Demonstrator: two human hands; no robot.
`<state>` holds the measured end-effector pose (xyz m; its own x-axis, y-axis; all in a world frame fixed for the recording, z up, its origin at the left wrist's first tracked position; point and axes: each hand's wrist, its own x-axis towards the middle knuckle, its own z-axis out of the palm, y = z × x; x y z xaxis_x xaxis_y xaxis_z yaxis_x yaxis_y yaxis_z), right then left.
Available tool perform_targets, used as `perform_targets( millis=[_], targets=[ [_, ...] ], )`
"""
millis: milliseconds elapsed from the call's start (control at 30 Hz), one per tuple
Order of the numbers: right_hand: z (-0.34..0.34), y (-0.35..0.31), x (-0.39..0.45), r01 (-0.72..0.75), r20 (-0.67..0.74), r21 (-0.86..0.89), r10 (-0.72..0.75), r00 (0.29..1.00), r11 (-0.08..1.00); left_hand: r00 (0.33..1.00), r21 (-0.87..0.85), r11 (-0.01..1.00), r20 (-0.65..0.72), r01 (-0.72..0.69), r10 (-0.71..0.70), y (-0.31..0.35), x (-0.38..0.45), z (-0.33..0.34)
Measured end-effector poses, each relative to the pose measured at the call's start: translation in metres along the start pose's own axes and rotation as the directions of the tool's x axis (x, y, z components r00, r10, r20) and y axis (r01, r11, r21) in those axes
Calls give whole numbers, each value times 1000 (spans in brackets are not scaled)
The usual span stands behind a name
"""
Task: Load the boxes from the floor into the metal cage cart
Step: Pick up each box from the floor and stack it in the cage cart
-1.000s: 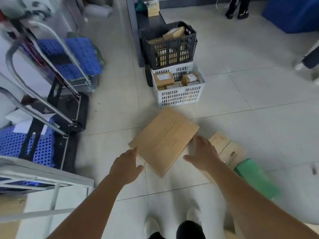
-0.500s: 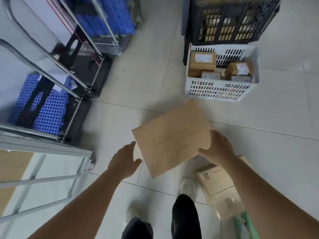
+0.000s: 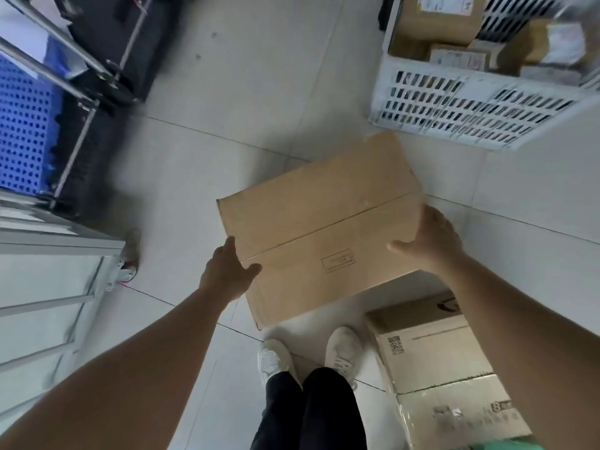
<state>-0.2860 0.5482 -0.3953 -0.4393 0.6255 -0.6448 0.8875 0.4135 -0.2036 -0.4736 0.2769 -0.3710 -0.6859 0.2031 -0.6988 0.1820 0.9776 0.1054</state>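
At the centre of the head view, a large flat cardboard box (image 3: pixel 319 225) lies on the tiled floor (image 3: pixel 246 79), directly ahead of the person's white shoes (image 3: pixel 311 355). The left hand (image 3: pixel 227 271) grasps its nine o'clock edge, thumb lying over the top face and fingers reaching down the side; the right hand (image 3: pixel 428 241) clasps the three o'clock end the same way, thumb on top. Whether the box has left the floor yet I cannot tell.

Judging by this, the loading is at an early point for this box: it is gripped but not carried, and it still has to go over to the metal cage cart (image 3: pixel 55 280), whose pale frame bars and one caster show at about nine o'clock. What the cart holds is out of view, so how many boxes are already loaded cannot be told. At least one more carton, a taped box with a QR label (image 3: pixel 438 362), waits on the floor at about five o'clock, just beside the right shoe.

Up at one o'clock stands a white slotted plastic crate (image 3: pixel 461 112) holding several small cardboard parcels (image 3: pixel 438 17) with labels. Around ten o'clock sit folded platform trolleys (image 3: pixel 97 60) and a blue perforated panel (image 3: pixel 22 134).
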Motion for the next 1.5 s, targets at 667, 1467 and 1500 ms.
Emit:
perform_targets(
  millis=[667,1467,1500],
  targets=[
    [80,24,166,-161,-77,21,162,984,987,988,-520,843,7,134,-152,-70,145,131],
    [-48,-108,9,-64,-165,251,108,980,966,944,-797,600,-243,-63,-223,-126,19,-76],
    [-63,-117,-1,-57,-173,252,103,979,966,940,-801,594,-257,-78,-224,-126,9,-91]
  ],
)
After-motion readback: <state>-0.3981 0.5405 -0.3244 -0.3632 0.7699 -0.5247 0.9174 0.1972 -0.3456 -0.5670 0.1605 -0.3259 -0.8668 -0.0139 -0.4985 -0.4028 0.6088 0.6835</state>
